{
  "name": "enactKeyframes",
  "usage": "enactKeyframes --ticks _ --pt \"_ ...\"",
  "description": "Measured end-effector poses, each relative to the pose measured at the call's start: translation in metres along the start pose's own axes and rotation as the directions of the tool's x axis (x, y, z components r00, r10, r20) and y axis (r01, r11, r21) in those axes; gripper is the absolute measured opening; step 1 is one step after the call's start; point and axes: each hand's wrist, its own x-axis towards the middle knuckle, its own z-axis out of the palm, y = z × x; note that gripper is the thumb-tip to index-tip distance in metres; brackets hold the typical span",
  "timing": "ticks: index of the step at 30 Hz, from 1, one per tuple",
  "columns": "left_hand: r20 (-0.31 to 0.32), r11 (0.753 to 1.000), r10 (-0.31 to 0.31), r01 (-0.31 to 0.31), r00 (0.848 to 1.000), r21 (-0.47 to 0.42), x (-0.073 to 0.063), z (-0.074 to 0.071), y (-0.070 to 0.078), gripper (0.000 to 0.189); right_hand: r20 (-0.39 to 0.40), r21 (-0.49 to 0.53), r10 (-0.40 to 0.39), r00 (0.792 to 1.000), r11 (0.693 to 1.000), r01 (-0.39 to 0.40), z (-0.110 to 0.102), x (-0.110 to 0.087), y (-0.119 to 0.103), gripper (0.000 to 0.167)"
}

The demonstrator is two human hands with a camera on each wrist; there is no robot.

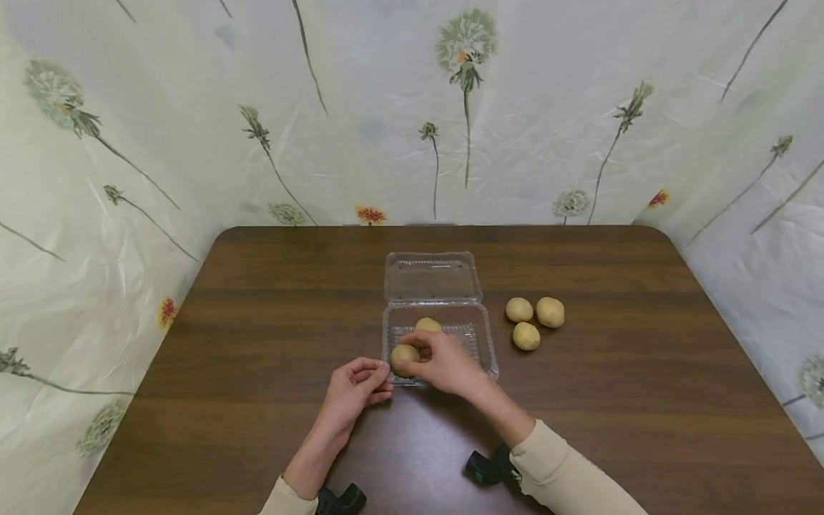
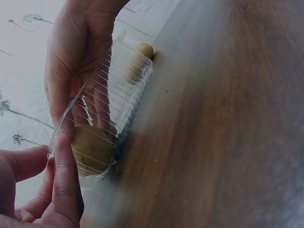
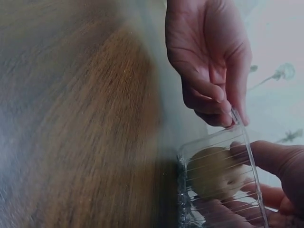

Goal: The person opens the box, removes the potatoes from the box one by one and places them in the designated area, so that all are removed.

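A clear plastic clamshell container (image 1: 492, 357) lies on the table with its lid (image 1: 433, 279) folded back. My left hand (image 1: 357, 386) pinches the near left corner of its rim between thumb and fingers, which the left wrist view shows closely. Inside that same corner, my right hand (image 1: 447, 363) grips a potato (image 1: 404, 357) with thumb and fingertips. Through the ribbed wall in the right wrist view the potato (image 3: 211, 173) sits low, close over the container's floor. A second potato (image 1: 428, 325) lies in the container behind my right hand, partly hidden by it.
Right of the container, three loose potatoes (image 1: 526, 336) lie grouped on the brown wooden table (image 1: 611, 400). Dark devices (image 1: 487, 466) are worn at both wrists. A flower-printed sheet (image 1: 386, 107) hangs behind the table and along its sides.
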Motion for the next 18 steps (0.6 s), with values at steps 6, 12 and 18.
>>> enactKeyframes --ticks 6,12,18 --pt "0.003 1.000 0.001 -0.001 1.000 -0.002 0.0001 0.0001 0.0001 0.027 -0.045 -0.015 -0.030 0.999 0.999 0.029 0.0008 -0.0014 0.0018 0.036" --pt "0.002 1.000 0.005 -0.005 1.000 0.003 0.0000 -0.0002 -0.0008 0.028 -0.080 0.041 -0.048 0.996 0.998 0.051 -0.0004 -0.0029 0.0046 0.036" --pt "0.005 1.000 0.008 -0.009 1.000 0.008 0.0000 -0.0005 -0.0001 0.030 -0.063 0.163 -0.042 0.997 0.985 0.052 -0.0043 -0.0065 0.0056 0.036"
